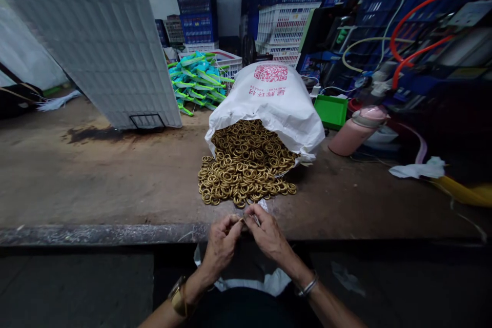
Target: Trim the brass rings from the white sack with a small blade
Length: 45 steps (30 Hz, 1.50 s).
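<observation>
Head view: close finger work beside a heap of brass-coloured rings (246,183)

Both hands are meeting just at the near edge of the wooden workbench (115,179); taking that spot as clock centre. Left hand (223,238) is pinching, thumb against curled fingers. Right hand (266,230) is pinching too, its tips lying just beside the left's. Between them a small brass-coloured piece (242,220) is showing, mostly covered. Probably a single ring; cannot tell for certain.

Handling, my judgement: work this small is calling for a light fingertip grip, one hand steadying while the other is turning. Wrists are best resting low, near the bench lip, since a dropped piece could be rolling off at six o'clock. Keeping the knuckles out of the heap at twelve is sensible; loose rings there are lying close to the edge and could be nudged over.

Rings: round, thick-rimmed, open-centred, looking alike in size. They are overlapping at every tilt, some lying flat along the heap's front. Dull gold sheen outside, darker within the white sack (246,107), which is lying on its side toward half past twelve, mouth facing the hands, red print on top. Metal or coated plastic: cannot tell.
</observation>
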{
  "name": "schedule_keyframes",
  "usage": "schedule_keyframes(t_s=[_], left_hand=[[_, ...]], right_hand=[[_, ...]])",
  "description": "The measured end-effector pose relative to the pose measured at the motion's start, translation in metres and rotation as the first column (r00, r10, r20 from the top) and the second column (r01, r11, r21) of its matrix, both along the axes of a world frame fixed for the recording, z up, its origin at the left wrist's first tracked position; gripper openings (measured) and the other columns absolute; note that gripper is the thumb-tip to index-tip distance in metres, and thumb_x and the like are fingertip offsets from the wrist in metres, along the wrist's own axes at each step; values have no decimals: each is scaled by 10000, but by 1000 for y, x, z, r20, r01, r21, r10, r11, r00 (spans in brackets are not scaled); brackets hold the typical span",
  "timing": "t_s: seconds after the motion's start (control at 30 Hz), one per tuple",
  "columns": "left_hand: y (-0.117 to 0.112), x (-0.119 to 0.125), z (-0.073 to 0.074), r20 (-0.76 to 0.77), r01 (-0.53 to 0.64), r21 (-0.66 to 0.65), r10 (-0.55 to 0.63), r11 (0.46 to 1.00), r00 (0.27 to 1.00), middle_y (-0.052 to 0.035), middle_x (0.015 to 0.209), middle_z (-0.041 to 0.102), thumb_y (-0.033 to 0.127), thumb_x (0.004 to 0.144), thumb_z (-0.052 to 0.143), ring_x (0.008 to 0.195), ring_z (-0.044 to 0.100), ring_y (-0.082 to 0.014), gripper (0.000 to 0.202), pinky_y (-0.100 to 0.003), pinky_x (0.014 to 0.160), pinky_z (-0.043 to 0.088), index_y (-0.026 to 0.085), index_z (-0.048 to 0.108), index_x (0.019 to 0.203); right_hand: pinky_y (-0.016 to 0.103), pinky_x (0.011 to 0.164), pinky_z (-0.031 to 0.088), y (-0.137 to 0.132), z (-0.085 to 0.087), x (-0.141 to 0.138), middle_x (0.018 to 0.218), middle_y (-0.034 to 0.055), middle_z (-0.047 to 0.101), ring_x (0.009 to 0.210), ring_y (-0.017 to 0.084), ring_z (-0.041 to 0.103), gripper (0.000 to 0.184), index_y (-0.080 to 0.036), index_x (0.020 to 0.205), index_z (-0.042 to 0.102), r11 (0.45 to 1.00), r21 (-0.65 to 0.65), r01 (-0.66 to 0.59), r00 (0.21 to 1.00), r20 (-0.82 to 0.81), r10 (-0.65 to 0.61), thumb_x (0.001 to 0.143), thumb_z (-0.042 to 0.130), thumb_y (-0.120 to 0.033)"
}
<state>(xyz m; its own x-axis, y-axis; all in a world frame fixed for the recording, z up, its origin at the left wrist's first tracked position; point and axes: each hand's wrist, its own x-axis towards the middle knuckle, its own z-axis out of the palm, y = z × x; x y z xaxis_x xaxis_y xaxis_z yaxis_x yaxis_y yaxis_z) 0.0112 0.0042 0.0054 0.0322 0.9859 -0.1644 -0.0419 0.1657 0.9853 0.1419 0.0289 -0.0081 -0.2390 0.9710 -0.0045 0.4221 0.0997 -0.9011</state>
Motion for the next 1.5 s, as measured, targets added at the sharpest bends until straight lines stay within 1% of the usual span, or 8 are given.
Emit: schedule_keyframes(t_s=[0.1,0.27,0.47,0.6,0.7,1.0,1.23,1.5], left_hand=[[-2,0,0,-8,21,10,-21,1000,1000,23,571,519,362,728,570,531,441,-92,231,-191,526,362,146,572,647],[-3,-3,-5,105,116,-234,-94,965,990,72,445,389,487,743,509,359,304,-46,347,-161,357,238,163,485,624],[-4,-2,-6,220,132,-229,-81,965,972,65,522,428,504,729,527,372,310,-29,350,-146,359,241,160,479,678],[-5,-2,-2,196,118,-229,-73,966,978,72,507,418,512,724,528,363,311,-28,353,-148,354,239,168,461,673],[-4,-2,-1,165,105,-206,-72,973,984,76,489,404,517,738,506,355,298,-28,358,-149,353,239,171,452,667],[-5,-4,0,102,72,-183,-54,980,993,83,471,392,511,737,508,354,294,-27,355,-141,342,223,175,429,656],[-17,-4,6,340,156,-236,-69,959,938,46,562,495,477,710,574,367,354,-28,327,-141,332,268,163,485,727],[-11,-10,3,526,154,-294,25,943,850,-30,656,562,385,736,579,456,452,-58,266,-153,376,320,125,526,716]], right_hand=[[200,547,327,1,-2,-2,604,-46,432,588,95,407,264,-176,684,471,998,-54,-17,999,-50,15,834,375,-371],[198,530,299,0,-4,-3,573,-59,386,569,87,375,264,-181,619,424,999,-49,-4,999,-37,2,815,401,-355],[200,543,341,2,0,-2,571,-43,459,555,96,432,258,-181,659,469,991,-130,-13,992,-125,-3,824,362,-349],[213,547,327,0,-2,3,586,-19,503,554,114,455,199,-189,685,488,999,-25,44,992,117,-41,807,355,-273],[215,565,307,-6,-4,6,652,-1,568,595,125,502,154,-198,772,519,999,27,-46,944,327,35,727,384,-140],[229,553,258,-7,2,5,721,31,624,647,145,554,323,-182,906,513,979,-41,-198,770,612,181,643,378,-52],[238,557,270,11,-5,7,777,58,648,647,155,566,329,-168,944,507,994,102,-32,724,688,-47,666,398,-33],[238,647,351,31,-12,-7,962,71,644,787,173,586,522,-163,1149,457,961,265,-75,743,657,-124,649,394,-29]])
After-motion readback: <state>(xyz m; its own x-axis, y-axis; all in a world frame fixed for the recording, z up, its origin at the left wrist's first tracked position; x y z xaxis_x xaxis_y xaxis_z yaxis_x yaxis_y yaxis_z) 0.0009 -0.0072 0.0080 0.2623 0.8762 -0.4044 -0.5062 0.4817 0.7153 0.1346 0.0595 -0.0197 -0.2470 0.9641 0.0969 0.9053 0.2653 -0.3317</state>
